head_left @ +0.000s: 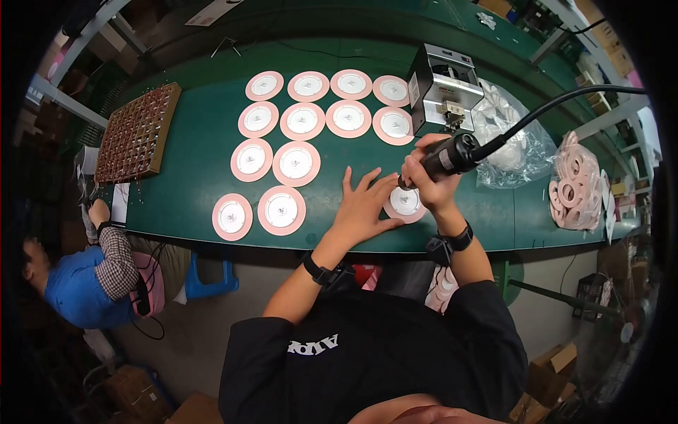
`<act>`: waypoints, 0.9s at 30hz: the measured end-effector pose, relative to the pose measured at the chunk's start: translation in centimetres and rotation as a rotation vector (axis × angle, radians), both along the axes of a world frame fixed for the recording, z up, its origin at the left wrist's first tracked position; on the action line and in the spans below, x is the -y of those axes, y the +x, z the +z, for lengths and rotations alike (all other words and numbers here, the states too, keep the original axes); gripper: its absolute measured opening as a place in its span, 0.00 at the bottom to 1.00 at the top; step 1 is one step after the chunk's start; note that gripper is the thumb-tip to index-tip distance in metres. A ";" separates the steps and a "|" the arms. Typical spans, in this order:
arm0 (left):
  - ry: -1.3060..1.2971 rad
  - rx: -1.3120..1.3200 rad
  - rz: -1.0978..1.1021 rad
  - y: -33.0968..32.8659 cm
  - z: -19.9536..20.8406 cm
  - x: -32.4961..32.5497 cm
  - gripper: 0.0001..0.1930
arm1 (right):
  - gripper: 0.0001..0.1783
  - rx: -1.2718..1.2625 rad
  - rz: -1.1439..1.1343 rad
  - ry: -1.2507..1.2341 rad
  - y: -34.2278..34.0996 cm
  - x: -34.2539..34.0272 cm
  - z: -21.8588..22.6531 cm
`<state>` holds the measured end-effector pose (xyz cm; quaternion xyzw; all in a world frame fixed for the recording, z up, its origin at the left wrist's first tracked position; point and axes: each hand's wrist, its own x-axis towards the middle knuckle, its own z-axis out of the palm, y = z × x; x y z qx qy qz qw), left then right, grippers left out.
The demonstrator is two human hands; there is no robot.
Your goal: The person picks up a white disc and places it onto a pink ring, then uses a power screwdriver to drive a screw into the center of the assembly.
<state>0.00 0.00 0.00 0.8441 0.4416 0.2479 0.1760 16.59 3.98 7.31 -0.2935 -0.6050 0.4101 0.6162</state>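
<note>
My right hand (436, 182) is wrapped round a black electric screwdriver (452, 154), whose thick cable runs off to the right. The screwdriver's tip is over the upper edge of a round disc (407, 202) with a pink rim and white centre, lying near the table's front edge. Beside that disc my left hand (361, 212) rests with its fingers spread, index finger and thumb at the disc's left side. Partly hidden by both hands, the disc shows mainly its lower part. Several similar pink-rimmed discs (296, 164) lie in rows to the left and beyond.
A black and silver machine (445, 81) stands behind my right hand. Right of it are a clear bag of white parts (512, 141) and a bag of pink rings (575, 187). A gridded tray (138, 134) sits at far left, near a seated person (85, 283).
</note>
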 end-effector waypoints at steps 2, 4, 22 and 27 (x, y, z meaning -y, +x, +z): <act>0.015 0.001 -0.001 0.0 -0.1 -0.1 0.43 | 0.18 0.005 -0.002 -0.026 0.0 -0.4 -0.2; 0.023 0.001 -0.002 0.0 -0.1 -0.3 0.43 | 0.17 0.008 -0.004 -0.039 -0.1 -0.8 -0.2; 0.042 -0.007 0.010 0.1 -0.2 0.0 0.45 | 0.17 -0.115 0.001 0.011 0.9 -0.4 0.3; 0.056 -0.010 0.019 0.1 -0.2 0.2 0.46 | 0.12 0.005 -0.377 0.253 5.7 -6.1 5.2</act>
